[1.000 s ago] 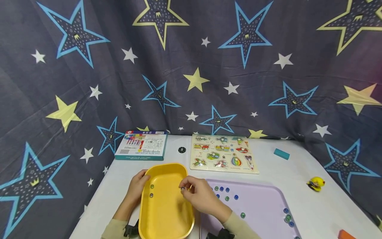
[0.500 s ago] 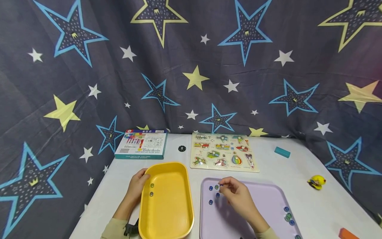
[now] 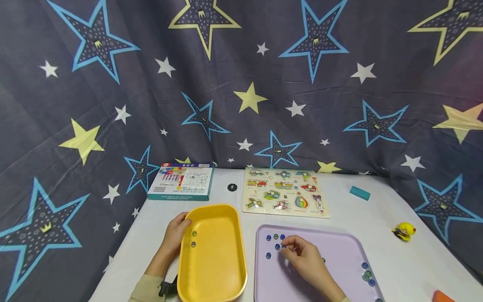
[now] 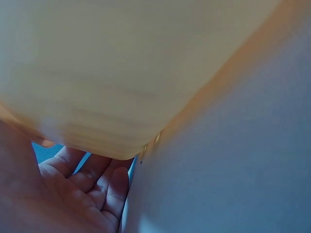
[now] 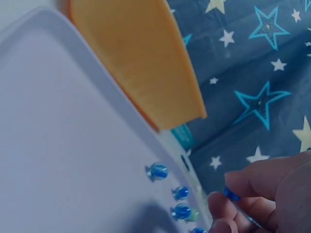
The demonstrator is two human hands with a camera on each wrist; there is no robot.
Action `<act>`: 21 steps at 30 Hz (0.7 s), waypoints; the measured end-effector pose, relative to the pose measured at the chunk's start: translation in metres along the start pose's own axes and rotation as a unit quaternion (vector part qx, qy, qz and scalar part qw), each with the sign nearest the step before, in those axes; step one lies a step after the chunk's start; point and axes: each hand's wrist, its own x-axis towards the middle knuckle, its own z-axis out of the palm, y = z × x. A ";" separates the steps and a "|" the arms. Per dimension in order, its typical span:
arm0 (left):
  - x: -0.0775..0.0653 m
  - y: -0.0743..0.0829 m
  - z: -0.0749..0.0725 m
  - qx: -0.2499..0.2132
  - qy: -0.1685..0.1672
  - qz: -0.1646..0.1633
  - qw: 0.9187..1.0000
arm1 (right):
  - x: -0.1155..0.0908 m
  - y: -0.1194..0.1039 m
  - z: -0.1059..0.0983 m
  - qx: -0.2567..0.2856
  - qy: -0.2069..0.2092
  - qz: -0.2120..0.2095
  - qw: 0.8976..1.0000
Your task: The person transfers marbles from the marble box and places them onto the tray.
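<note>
My left hand [image 3: 176, 231] grips the left rim of a yellow tray [image 3: 213, 268], thumb over the edge. In the left wrist view its fingers [image 4: 92, 179] lie against the tray's outside. Two glass marbles, one greenish [image 3: 194, 233] and one greyish [image 3: 193, 244], lie inside that tray. Over the purple tray [image 3: 302, 289] is my right hand [image 3: 307, 262]. Its thumb and fingers pinch a blue marble [image 5: 231, 194]. Several blue and green marbles [image 3: 268, 255] lie near the hand, by the purple tray's left end; palm and fingers may hide others.
More marbles [image 3: 367, 274] sit along the purple tray's right rim. Behind the trays are a picture puzzle board [image 3: 284, 193], a black round chip [image 3: 232, 187] and a flat box [image 3: 181, 181]. To the right lie a teal block [image 3: 360, 193], yellow toy duck [image 3: 404, 231] and orange block [image 3: 442, 296].
My right hand has moved right, from above the yellow tray with a marble between its fingers to the marbles in the purple tray. My left hand keeps its grip on the yellow tray.
</note>
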 end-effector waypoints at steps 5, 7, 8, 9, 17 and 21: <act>0.000 0.000 0.001 0.008 0.001 0.005 1.000 | 0.000 0.009 0.005 -0.056 -0.001 -0.021 0.998; 0.000 0.001 0.001 0.009 0.002 0.004 1.000 | -0.001 0.010 0.006 -0.080 0.003 -0.030 0.996; 0.000 0.001 0.001 0.009 0.002 0.005 1.000 | -0.001 0.010 0.007 -0.089 0.005 -0.034 0.995; 0.000 0.002 0.001 0.010 0.002 0.005 1.000 | -0.002 0.010 0.008 -0.095 0.006 -0.036 0.995; 0.000 0.001 0.001 0.017 0.005 0.006 1.000 | -0.003 0.016 0.013 -0.143 0.008 -0.075 0.987; 0.000 0.001 0.001 0.017 0.003 0.007 1.000 | -0.003 0.017 0.014 -0.152 0.009 -0.084 0.985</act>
